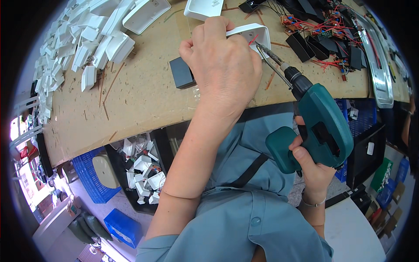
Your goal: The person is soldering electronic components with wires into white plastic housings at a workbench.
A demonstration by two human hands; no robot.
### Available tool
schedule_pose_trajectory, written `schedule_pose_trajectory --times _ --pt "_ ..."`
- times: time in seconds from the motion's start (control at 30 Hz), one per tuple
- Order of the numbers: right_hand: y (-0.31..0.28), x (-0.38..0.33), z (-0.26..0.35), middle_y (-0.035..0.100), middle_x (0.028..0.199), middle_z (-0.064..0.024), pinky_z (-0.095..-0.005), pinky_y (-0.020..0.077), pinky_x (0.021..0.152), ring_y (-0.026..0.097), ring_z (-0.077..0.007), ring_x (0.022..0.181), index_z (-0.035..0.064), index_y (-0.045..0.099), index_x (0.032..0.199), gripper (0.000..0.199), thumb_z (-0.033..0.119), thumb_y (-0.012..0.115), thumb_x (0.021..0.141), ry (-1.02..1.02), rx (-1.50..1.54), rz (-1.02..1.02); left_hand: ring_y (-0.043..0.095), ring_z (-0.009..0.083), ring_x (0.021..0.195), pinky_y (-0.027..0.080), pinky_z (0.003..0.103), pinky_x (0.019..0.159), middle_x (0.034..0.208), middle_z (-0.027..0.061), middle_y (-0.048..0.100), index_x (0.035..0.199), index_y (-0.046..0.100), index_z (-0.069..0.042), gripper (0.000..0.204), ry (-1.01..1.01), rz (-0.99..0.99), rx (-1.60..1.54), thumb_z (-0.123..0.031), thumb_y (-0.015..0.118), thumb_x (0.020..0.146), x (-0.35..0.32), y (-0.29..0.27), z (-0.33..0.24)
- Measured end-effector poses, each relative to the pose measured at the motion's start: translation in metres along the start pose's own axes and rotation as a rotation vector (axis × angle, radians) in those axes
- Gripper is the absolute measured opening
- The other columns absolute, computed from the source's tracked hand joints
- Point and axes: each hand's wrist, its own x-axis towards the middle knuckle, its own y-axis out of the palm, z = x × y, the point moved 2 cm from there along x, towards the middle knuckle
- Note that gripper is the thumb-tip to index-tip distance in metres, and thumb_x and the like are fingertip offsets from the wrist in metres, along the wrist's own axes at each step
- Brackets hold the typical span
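The brown surface [144,98] spans the far part of the scene, scattered with thin reddish-brown streaks or strips; an open white casing [263,31] rests on it at the far middle, partly covered by the left hand [224,63]; that hand is bent over the casing, palm down, and its fingertips are mostly hidden, so I cannot tell whether they pinch anything; the right hand [312,163] is wrapped around the grip of a green power driver [327,115], whose tip points far and left into the casing, close to a short red wire [253,40].

A dark rectangular box [181,73] lies just left of the left hand; another white casing [203,8] sits beyond it; a large heap of white casings [87,37] fills the far left of the surface; at the far right lie black cases [300,47] among circuit boards with red wires [334,29], with a long metal tray [384,95] to their right.

Below the near edge, on the left, a black bin [140,207] holds more white pieces, with a blue basket [94,179] beside it and a blue box [123,227] on the pale floor [91,205] nearer; on the right stand a blue crate [365,114] and a dark open container [369,161], with a white flat panel [353,233] at the near right.
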Motion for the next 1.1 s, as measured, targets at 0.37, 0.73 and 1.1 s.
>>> schedule_pose_trajectory --times 0.37,0.73,1.1 --pt "0.006 0.005 0.002 0.062 0.099 -0.0130 -0.0233 0.0469 0.065 0.057 -0.0108 0.073 -0.0036 0.057 0.106 0.041 -0.001 0.071 0.067 0.042 0.032 -0.113 0.044 0.0243 0.087 0.029 0.039 0.074 0.093 0.0080 0.050 0.062 0.062 0.000 0.009 0.002 -0.006 -0.005 -0.009 0.061 0.059 -0.001 0.001 0.000" --pt "0.005 0.003 0.011 0.058 0.094 -0.0100 -0.0243 0.0459 0.067 0.055 -0.0126 0.074 -0.0035 0.050 0.111 0.043 -0.002 0.066 0.071 0.055 -0.094 -0.040 0.044 0.0248 0.086 0.030 0.039 0.074 0.092 0.0085 0.050 0.061 0.062 0.000 0.009 0.018 -0.027 -0.029 -0.008 0.061 0.058 -0.001 0.002 0.000" --pt "0.012 0.002 0.021 0.058 0.081 -0.0051 -0.0246 0.0454 0.069 0.056 -0.0116 0.072 -0.0022 0.055 0.099 0.031 0.000 0.068 0.071 0.170 -0.165 -0.074 0.044 0.0252 0.086 0.030 0.039 0.074 0.092 0.0086 0.050 0.061 0.062 0.000 0.008 0.019 -0.046 -0.043 -0.007 0.060 0.057 -0.001 0.003 -0.001"
